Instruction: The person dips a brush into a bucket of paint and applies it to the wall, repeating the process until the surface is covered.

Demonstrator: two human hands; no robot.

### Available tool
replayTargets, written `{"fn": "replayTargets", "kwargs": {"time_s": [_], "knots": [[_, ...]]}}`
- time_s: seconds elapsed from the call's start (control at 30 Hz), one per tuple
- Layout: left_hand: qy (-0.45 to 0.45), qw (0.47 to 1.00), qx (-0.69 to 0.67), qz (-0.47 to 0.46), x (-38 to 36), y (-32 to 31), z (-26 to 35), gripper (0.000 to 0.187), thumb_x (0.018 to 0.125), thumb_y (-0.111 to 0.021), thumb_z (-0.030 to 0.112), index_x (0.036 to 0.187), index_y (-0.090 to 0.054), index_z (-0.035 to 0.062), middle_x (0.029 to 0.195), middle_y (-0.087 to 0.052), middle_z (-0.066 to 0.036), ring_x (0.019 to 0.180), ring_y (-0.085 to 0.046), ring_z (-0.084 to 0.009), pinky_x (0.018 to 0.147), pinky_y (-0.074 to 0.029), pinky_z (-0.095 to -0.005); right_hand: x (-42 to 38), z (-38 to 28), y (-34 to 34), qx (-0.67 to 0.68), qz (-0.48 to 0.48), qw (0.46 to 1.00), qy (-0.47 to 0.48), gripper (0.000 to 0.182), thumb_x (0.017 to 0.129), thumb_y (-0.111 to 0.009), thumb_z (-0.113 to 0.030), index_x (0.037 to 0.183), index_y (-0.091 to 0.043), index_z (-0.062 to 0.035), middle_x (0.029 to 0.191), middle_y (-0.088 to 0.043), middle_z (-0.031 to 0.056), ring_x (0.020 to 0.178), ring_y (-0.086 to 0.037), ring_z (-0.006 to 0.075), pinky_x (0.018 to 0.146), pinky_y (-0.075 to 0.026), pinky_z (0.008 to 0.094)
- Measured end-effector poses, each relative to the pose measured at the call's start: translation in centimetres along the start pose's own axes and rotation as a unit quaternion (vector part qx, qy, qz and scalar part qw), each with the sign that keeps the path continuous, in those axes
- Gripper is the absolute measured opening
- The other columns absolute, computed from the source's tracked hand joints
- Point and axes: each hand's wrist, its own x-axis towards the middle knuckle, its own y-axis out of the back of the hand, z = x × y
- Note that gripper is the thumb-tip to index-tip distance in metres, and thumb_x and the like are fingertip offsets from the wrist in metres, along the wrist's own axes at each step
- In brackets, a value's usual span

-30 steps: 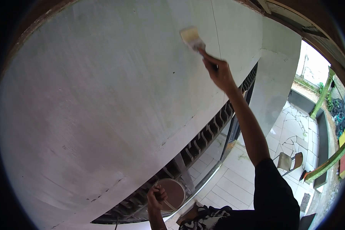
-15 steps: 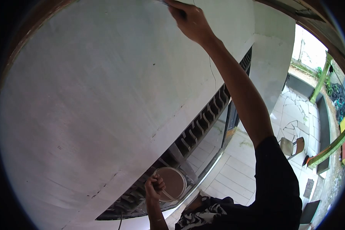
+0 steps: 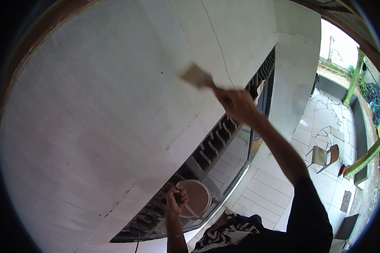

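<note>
A wide flat paintbrush point(image 3: 196, 76), blurred by motion, is gripped in my right hand point(image 3: 239, 104), its bristles pointing up and left in front of the pale wall point(image 3: 109, 97). Low in the view, my left hand point(image 3: 176, 199) is closed on the handle of a round bucket point(image 3: 196, 197). The inside of the bucket looks brownish. A thin crack runs down the upper wall above my right hand.
Dark patterned vent grilles point(image 3: 211, 147) run diagonally along the wall's lower edge, above a window. A chair point(image 3: 321, 156) stands on the tiled floor point(image 3: 264, 189) at the right. Green posts point(image 3: 354, 82) and a low dark wall lie beyond.
My right hand has come down and slightly right from the top of the wall, bringing the whole brush into view. My left hand and the bucket have shifted slightly right in view.
</note>
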Motion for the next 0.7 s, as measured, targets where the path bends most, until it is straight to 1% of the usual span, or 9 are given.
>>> {"fn": "replayTargets", "kwargs": {"time_s": [0.13,0.2,0.27,0.3,0.37,0.4,0.5,0.6,0.7], "knots": [[0.005,1.0,0.004,0.004,-0.4,-0.5,0.1,0.007,0.078,-0.046,0.017,0.082,-0.047,0.0118,0.058,-0.021,0.005,0.046,-0.019,-0.0081,0.044,-0.021,-0.0257,12.3,-2.2,2.9,0.004,0.111,0.992,0.063,0.026,0.094,-0.053,-0.017,0.118,-0.064,-0.0187,0.066,-0.062,0.0146,0.052,-0.06,0.03,0.054,-0.051,0.0414],[0.003,1.0,0.003,0.01,-0.8,-0.5,0.0,0.007,0.078,-0.046,0.016,0.083,-0.047,0.0117,0.058,-0.021,0.005,0.046,-0.019,-0.0081,0.044,-0.021,-0.0257,14.2,-0.6,0.5,-0.123,0.139,0.978,0.097,0.028,0.093,-0.053,-0.017,0.12,-0.062,-0.0198,0.07,-0.064,0.0152,0.058,-0.063,0.0317,0.058,-0.054,0.043],[0.004,1.0,-0.002,0.017,-1.3,0.1,-0.2,0.007,0.077,-0.045,0.016,0.083,-0.047,0.0116,0.058,-0.021,0.005,0.046,-0.019,-0.0082,0.044,-0.021,-0.0257,9.8,-0.7,-1.4,-0.017,0.068,0.997,0.008,0.037,0.094,-0.052,-0.018,0.13,-0.054,-0.024,0.072,-0.065,0.0156,0.063,-0.064,0.0342,0.062,-0.054,0.0482],[0.0,1.0,-0.001,0.013,-1.4,0.5,-0.5,0.008,0.077,-0.046,0.017,0.083,-0.047,0.0114,0.059,-0.022,0.006,0.046,-0.019,-0.0075,0.044,-0.02,-0.0251,6.5,0.6,-3.1,-0.04,0.055,0.998,-0.008,0.041,0.094,-0.054,-0.016,0.133,-0.053,-0.0274,0.064,-0.06,0.0157,0.055,-0.062,0.0329,0.054,-0.051,0.0435],[-0.01,1.0,-0.007,0.008,-1.3,0.8,-0.8,0.009,0.076,-0.047,0.018,0.082,-0.047,0.0112,0.059,-0.022,0.006,0.046,-0.02,-0.0069,0.044,-0.02,-0.0245,-1.7,3.1,-5.5,-0.12,-0.098,0.986,-0.067,0.047,0.094,-0.052,-0.014,0.138,-0.047,-0.0279,0.066,-0.062,0.0151,0.059,-0.065,0.0327,0.058,-0.053,0.0446],[-0.013,1.0,-0.008,0.014,-1.2,1.1,-0.9,0.009,0.076,-0.047,0.018,0.082,-0.047,0.0113,0.059,-0.022,0.006,0.046,-0.019,-0.0069,0.043,-0.02,-0.0247,-5.7,4.4,-6.2,-0.169,-0.126,0.977,-0.023,0.046,0.093,-0.053,-0.012,0.136,-0.051,-0.0278,0.071,-0.065,0.0143,0.059,-0.066,0.0305,0.059,-0.054,0.0441],[-0.008,1.0,-0.016,0.023,-1.9,1.7,-1.7,0.009,0.076,-0.047,0.018,0.082,-0.047,0.0113,0.058,-0.022,0.006,0.046,-0.019,-0.0068,0.043,-0.02,-0.0246,-9.5,4.7,-5.0,-0.026,-0.186,0.974,-0.126,0.04,0.092,-0.056,-0.011,0.13,-0.058,-0.0234,0.076,-0.068,0.0145,0.06,-0.067,0.0254,0.06,-0.053,0.0408],[-0.011,0.999,-0.02,0.026,-1.4,1.1,-1.5,0.009,0.076,-0.047,0.018,0.082,-0.047,0.011,0.058,-0.022,0.006,0.046,-0.019,-0.0066,0.043,-0.02,-0.0242,-0.3,1.9,-0.4,0.015,-0.007,0.999,-0.03,0.032,0.094,-0.056,-0.01,0.126,-0.062,-0.0144,0.073,-0.065,0.0156,0.057,-0.059,0.0163,0.058,-0.049,0.0312],[-0.011,0.999,-0.019,0.036,-1.4,0.9,-1.6,0.009,0.076,-0.047,0.018,0.082,-0.047,0.0107,0.058,-0.022,0.006,0.046,-0.019,-0.0064,0.042,-0.019,-0.0239,10.9,-2.1,2.7,-0.005,0.078,0.997,0.028,0.032,0.094,-0.056,-0.011,0.125,-0.062,-0.0182,0.062,-0.057,0.0149,0.048,-0.048,0.0175,0.053,-0.046,0.0311]]}}
